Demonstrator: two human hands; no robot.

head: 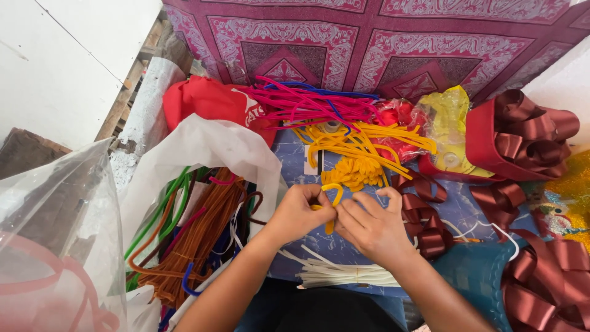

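A yellow pipe cleaner (332, 195) is pinched between both hands, the left hand (299, 212) closed on its bent loop, the right hand (369, 226) gripping just beside it, fingertips touching. Right behind, a heap of yellow pipe cleaners (356, 154) is spread on the desk (295, 160). White pipe cleaners (338, 273) are laid beneath the wrists. Maroon ribbon curls (424, 218) are seen at right, an open bag of brown and green stems (196, 237) at left.

The person is showing two bare forearms, with no sleeves reaching into view, and no watch, ring or bracelet is showing on the left hand (299, 214) or the right hand (372, 229). Fingernails are looking short and unpainted, though the view is too small for certainty. Dark clothing (326, 310) is covering the lap.
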